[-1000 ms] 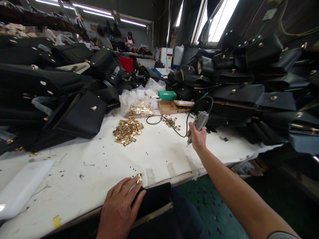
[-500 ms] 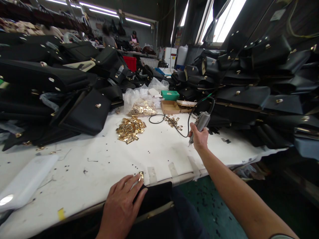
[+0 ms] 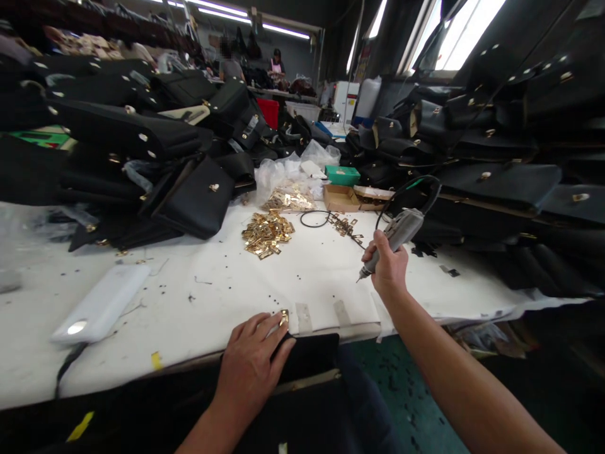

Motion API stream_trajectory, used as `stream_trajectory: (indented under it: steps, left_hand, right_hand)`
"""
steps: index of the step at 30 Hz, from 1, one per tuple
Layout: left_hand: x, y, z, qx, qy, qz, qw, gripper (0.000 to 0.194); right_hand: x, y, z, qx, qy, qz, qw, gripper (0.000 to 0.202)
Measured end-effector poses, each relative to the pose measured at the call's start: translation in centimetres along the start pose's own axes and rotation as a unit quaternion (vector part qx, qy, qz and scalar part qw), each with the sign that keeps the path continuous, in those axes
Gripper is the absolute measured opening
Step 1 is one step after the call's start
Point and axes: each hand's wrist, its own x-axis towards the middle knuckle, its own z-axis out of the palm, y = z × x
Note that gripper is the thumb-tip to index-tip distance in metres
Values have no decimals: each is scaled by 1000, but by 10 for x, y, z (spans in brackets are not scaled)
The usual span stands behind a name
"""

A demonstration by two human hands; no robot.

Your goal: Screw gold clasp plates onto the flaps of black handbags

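Note:
My right hand (image 3: 390, 261) is wrapped around a grey electric screwdriver (image 3: 404, 228), raised above the table, its bit slanting down to the left. A black cable loops from its back end. At the table's front edge, my left hand (image 3: 255, 353) grips the flap edge of a black bag (image 3: 307, 403), fingers on top and thumb alongside. By its fingertips a small gold metal plate (image 3: 284, 317) sits on the flap; the fingers partly cover it. A pile of gold metal plates (image 3: 268, 234) lies farther back, with a few scattered plates (image 3: 345, 224) to its right.
Stacked black bags (image 3: 193, 195) rise at left, and more black bags (image 3: 501, 183) at right. Behind the gold pile are plastic bags (image 3: 288, 170), a green box (image 3: 341, 175) and a cardboard tray (image 3: 338, 198). A white power unit (image 3: 106, 302) lies at left. Two people are in the background.
The view has turned left, so the table's things appear farther right. My right hand has brought the screwdriver slightly left over the table and tilted it more. My left hand keeps its hold.

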Motion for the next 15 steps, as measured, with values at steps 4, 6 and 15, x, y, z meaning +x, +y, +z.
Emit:
stream_trajectory:
  steps: [4, 6, 15]
  left_hand:
    - [1, 8, -7, -35, -30, -42, 998, 27]
    - [1, 10, -10, -49, -44, -58, 996, 29]
    - [-2, 10, -13, -74, -61, -74, 993, 26]
  right_hand:
    - [-63, -4, 37, 89, -70, 72, 991, 38]
    - [-92, -4, 55, 107, -98, 112, 983, 39]
    - [-140, -4, 91, 116, -154, 179, 965, 41]
